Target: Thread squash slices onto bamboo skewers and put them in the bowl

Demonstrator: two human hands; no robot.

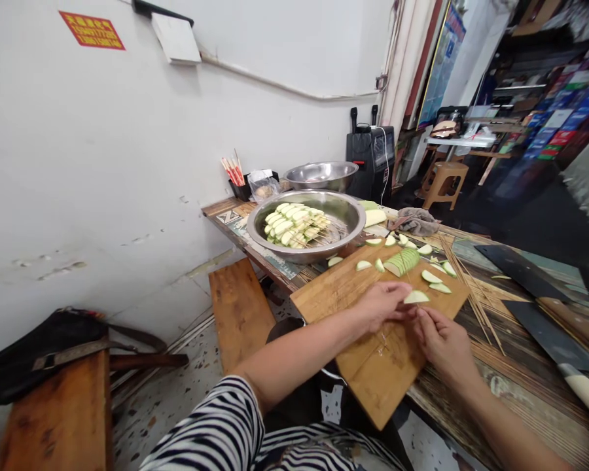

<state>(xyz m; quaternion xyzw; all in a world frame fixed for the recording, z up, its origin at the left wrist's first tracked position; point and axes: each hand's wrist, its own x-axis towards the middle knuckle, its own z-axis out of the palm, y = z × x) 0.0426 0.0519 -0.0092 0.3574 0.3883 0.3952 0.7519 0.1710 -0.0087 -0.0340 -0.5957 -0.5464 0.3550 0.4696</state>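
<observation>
- The left hand (383, 304) and right hand (444, 343) meet over the near part of a board (373, 373), which juts off the near edge of the worktop (520, 379).
- Left grip: fingertips pinched on a pale green slice (416, 297), held just above the board.
- Right grip: fingers drawn narrow around a thin skewer (383, 339); its tip lies close to the slice. Whether it touches the slice I cannot tell.
- Right of the hands, loose skewers (471, 294) lie scattered on the worktop.
- Further right lie two cleavers (544, 327), blades dark, one with a pale handle at the near end.
- On the far half of the board sit more slices (436, 278) and a fanned stack (403, 260) of them.
- Beyond the board, left, a wide steel bowl (343, 212) holds skewered slices (294, 226).
- A rag (417, 221) lies right of that bowl.
- Behind it is a second bowl (321, 173), with a dark box of chopsticks (233, 171) to its left by the wall.
- A black speaker (370, 157) stands at the far end.
</observation>
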